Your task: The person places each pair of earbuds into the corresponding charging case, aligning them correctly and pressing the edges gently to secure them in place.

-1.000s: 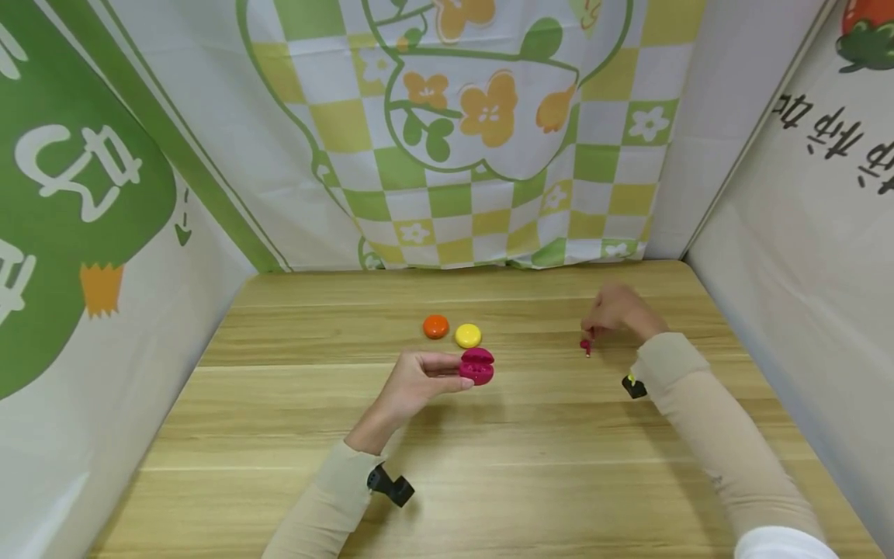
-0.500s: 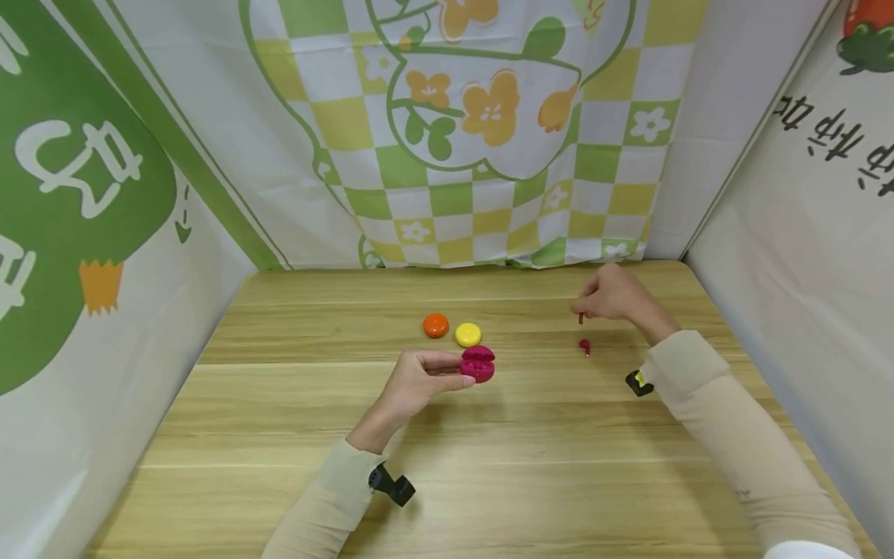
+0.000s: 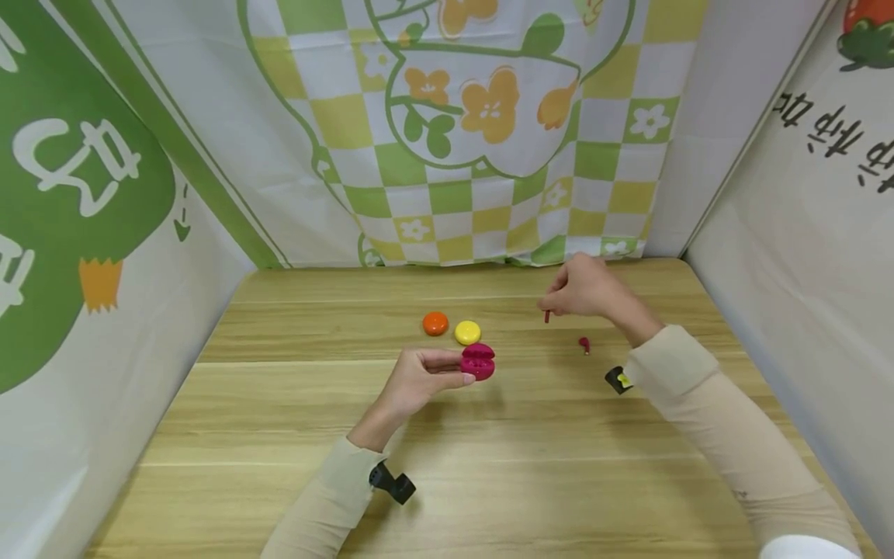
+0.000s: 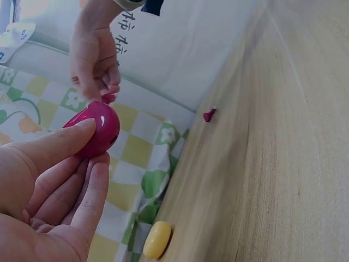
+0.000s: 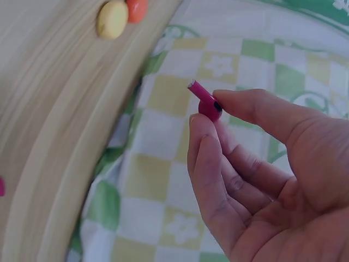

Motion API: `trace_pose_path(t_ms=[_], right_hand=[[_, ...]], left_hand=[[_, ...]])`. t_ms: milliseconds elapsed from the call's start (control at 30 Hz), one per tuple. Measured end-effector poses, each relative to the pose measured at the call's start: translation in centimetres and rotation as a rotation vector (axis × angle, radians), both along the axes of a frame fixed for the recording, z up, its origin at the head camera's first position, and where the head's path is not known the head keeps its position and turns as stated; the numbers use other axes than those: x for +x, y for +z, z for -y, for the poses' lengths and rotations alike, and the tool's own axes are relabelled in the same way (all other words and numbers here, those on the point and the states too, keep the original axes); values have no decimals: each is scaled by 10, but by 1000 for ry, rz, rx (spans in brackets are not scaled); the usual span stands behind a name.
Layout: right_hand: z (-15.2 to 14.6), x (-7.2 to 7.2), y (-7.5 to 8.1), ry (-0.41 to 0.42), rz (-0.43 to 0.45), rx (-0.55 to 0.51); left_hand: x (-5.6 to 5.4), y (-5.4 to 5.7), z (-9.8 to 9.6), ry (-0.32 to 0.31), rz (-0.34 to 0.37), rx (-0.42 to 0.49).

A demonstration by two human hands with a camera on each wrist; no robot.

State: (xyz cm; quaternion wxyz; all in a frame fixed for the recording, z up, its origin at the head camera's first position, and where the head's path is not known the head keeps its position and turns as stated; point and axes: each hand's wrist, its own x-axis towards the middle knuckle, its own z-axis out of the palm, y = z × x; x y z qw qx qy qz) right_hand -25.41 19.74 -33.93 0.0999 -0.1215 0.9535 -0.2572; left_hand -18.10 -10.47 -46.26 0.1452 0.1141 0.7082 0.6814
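My left hand (image 3: 414, 382) grips a round magenta earbud case (image 3: 478, 363) between thumb and fingers, above the table, with its lid raised. Off to the right and farther back, my right hand (image 3: 583, 287) pinches a magenta earbud (image 5: 209, 107) by its rounded head between thumb and fingertip. Its stem sticks out free in the right wrist view. A second earbud (image 3: 584, 345) lies on the wooden table, below and to the right of the right hand. From the left wrist view the case shows its outer shell, so the inside is hidden there.
On the table (image 3: 279, 435) behind the case lie a yellow round case (image 3: 468, 333) and an orange round case (image 3: 435, 324), close together. A patterned curtain (image 3: 489, 210) hangs along the back edge, and printed sheets flank both sides.
My right hand has lifted one earbud off the table and carried it leftward, while the other earbud stays lying. The left hand and the magenta case have barely moved.
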Motion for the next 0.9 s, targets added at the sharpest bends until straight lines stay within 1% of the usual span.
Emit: trace_pose_path(t_ms=[133, 233, 467, 533, 667, 767, 900], right_hand=[[16, 4, 11, 24, 35, -15], [28, 6, 19, 39, 51, -3], [56, 14, 33, 78, 43, 31], [64, 16, 35, 82, 33, 37], [77, 19, 36, 113, -14, 44], [86, 22, 38, 128, -15, 41], [97, 27, 38, 131, 5, 48]], left_hand=[[0, 0, 0, -1, -1, 5], [0, 0, 0, 1, -3, 2], [-2, -3, -2, 23, 10, 25], [-2, -3, -3, 32, 8, 25], [-3, -3, -2, 56, 4, 0], [-3, -2, -2, 70, -1, -7], [-2, 0, -1, 79, -10, 5]])
